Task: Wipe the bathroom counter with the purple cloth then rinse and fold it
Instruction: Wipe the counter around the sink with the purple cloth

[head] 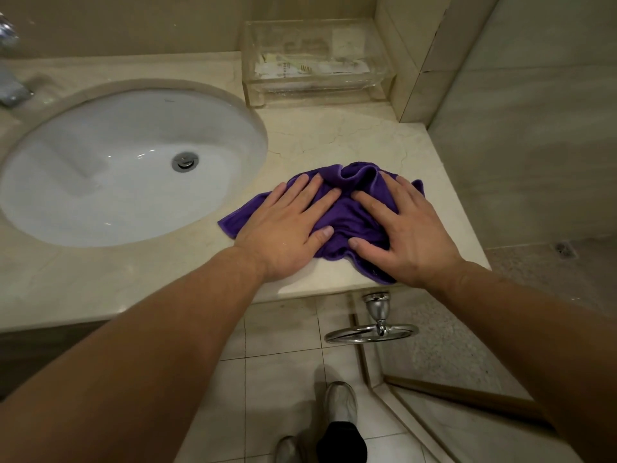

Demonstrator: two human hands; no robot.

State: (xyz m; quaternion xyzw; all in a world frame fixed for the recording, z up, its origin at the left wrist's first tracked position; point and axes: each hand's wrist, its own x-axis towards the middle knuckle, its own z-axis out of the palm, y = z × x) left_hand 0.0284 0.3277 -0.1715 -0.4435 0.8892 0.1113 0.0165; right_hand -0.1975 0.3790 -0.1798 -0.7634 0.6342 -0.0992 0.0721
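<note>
The purple cloth (347,215) lies bunched on the beige marble counter (334,138), to the right of the white oval sink (127,162). My left hand (287,228) presses flat on the cloth's left part, fingers straight and spread. On the cloth's right part my right hand (407,228) also lies flat, fingers pointing up and left. A raised fold of cloth stands between the two hands at the far side. The cloth's near corner reaches the counter's front edge.
A clear acrylic tray (317,65) with packets stands at the back of the counter by the wall. A chrome tap (10,85) shows at the far left. Below the counter edge hangs a chrome towel ring (374,329). A glass partition (521,128) bounds the right side.
</note>
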